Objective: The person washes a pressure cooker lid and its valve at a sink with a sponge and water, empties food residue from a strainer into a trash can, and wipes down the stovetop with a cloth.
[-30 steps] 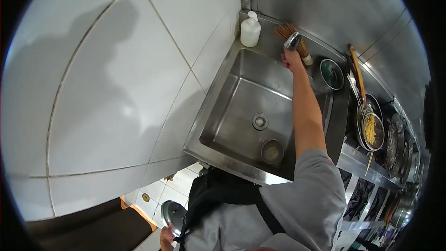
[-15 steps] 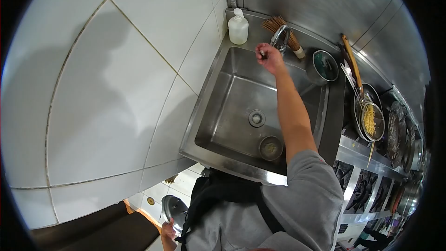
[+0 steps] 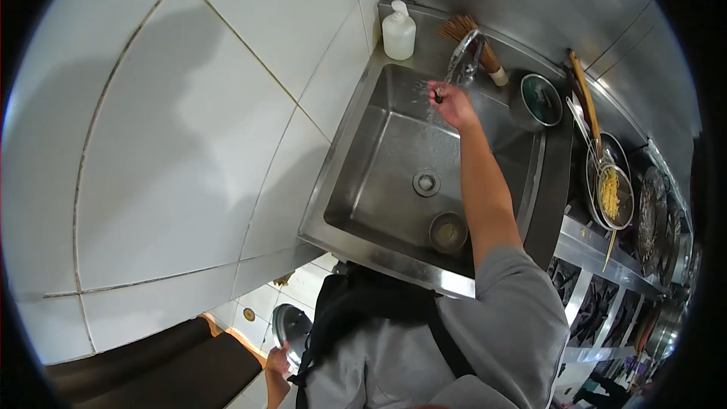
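Into the big steel sink (image 3: 375, 178) we go, and there's the change: the right hand (image 3: 454, 107) has come off the tap (image 3: 467, 72), and now water splashes around its fingers. The right arm (image 3: 485, 174) reaches forward over the basin, nearly straight, wrist angled leftward. Down at the side, outside the sink, the left hand (image 3: 277, 363) grips a round metal lid (image 3: 291, 326) by its edge. A small bowl (image 3: 447, 232) sits near the drain (image 3: 426, 182). Right fingers half curled; whether they pinch anything, can't tell
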